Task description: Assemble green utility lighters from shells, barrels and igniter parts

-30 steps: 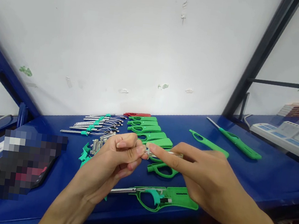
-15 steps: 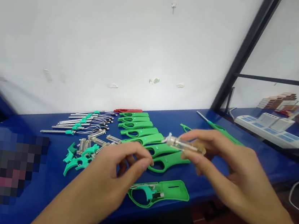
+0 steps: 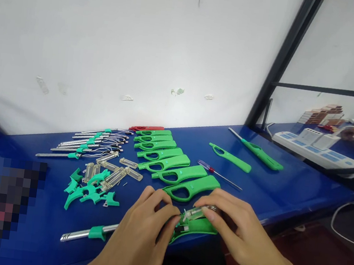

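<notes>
Between the fingers and thumb of my right hand (image 3: 233,225) is a clear plastic lighter fuel tank (image 3: 194,213), over an open green lighter shell half (image 3: 199,226). My left hand (image 3: 144,227) is closed at the shell's left part, its fingertips beside the white tip of the tank. What those fingertips pinch is hidden. A metal lighter tube (image 3: 108,229) with a teal trigger piece (image 3: 97,232) sticks out to the left from under my left hand. A black part (image 3: 181,228) sits inside the shell.
Green shell halves (image 3: 168,163) and a red one (image 3: 148,128) line the table. Left of them lie metal tubes with wires (image 3: 88,142), clear tanks (image 3: 115,178) and teal triggers (image 3: 90,191). A screwdriver (image 3: 213,170), another green shell (image 3: 230,157) and a lighter (image 3: 260,153) lie right, near a power strip (image 3: 318,152).
My right hand has brought the fuel tank down and left, from the air to the open shell. My left hand has moved down to the shell. The view has shifted slightly.
</notes>
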A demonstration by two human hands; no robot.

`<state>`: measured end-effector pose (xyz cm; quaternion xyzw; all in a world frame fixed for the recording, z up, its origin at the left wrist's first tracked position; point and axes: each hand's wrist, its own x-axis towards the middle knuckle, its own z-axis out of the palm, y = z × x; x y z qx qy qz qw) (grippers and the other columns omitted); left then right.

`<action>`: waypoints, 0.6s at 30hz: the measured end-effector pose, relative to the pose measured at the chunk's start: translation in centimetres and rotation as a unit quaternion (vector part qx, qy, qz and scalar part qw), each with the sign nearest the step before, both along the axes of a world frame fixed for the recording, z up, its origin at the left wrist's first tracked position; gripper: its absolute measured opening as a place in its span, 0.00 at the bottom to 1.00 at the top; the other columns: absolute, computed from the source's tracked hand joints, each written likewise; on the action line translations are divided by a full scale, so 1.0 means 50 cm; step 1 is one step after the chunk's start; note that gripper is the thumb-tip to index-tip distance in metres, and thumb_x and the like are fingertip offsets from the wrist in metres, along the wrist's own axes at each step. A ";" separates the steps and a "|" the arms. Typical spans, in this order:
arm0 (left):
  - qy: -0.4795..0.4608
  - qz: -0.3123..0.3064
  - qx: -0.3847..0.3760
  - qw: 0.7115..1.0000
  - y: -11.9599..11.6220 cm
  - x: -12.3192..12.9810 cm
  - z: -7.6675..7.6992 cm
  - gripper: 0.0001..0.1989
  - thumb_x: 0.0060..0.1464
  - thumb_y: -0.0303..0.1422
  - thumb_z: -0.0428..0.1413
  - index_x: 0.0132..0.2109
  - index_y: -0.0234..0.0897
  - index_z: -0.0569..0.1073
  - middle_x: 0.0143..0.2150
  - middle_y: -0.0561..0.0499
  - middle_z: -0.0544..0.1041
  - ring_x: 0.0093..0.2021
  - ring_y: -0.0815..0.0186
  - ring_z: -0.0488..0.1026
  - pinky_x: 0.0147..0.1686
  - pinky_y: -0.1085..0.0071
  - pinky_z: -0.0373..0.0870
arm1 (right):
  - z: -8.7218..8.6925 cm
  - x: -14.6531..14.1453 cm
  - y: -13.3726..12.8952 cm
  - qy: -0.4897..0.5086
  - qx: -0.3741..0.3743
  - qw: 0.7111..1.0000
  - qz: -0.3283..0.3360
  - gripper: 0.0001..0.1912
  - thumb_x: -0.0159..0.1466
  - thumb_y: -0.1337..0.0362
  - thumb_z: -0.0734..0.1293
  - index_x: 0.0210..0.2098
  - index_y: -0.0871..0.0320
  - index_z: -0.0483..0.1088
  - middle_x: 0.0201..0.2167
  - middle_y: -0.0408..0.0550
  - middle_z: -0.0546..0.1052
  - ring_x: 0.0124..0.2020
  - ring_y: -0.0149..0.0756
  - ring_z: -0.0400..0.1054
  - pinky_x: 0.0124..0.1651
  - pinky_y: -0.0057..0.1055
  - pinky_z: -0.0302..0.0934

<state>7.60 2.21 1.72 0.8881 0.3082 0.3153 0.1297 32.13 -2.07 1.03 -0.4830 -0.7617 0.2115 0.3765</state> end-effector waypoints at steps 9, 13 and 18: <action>-0.013 -0.012 0.027 0.999 0.000 -0.002 -0.009 0.10 0.72 0.21 0.51 0.48 0.40 0.73 0.42 0.52 0.76 0.39 0.61 0.69 0.43 0.61 0.66 | -0.011 0.001 0.002 0.035 0.014 0.999 0.008 0.10 0.79 0.61 0.64 0.53 0.45 0.77 0.44 0.41 0.80 0.44 0.32 0.75 0.47 0.28 0.66; -0.019 -0.010 0.028 0.999 -0.002 -0.003 -0.008 0.10 0.72 0.20 0.51 0.48 0.40 0.73 0.42 0.52 0.76 0.40 0.61 0.69 0.44 0.61 0.67 | -0.013 0.001 0.003 0.047 0.019 0.999 0.004 0.10 0.78 0.62 0.64 0.52 0.46 0.77 0.44 0.42 0.80 0.44 0.33 0.76 0.47 0.28 0.66; -0.026 -0.016 0.036 0.999 -0.007 -0.003 -0.006 0.11 0.71 0.19 0.51 0.48 0.39 0.73 0.41 0.52 0.76 0.40 0.62 0.68 0.43 0.62 0.66 | -0.013 0.000 0.003 0.043 0.014 0.999 0.010 0.10 0.78 0.62 0.64 0.52 0.47 0.78 0.44 0.43 0.81 0.43 0.33 0.76 0.46 0.28 0.67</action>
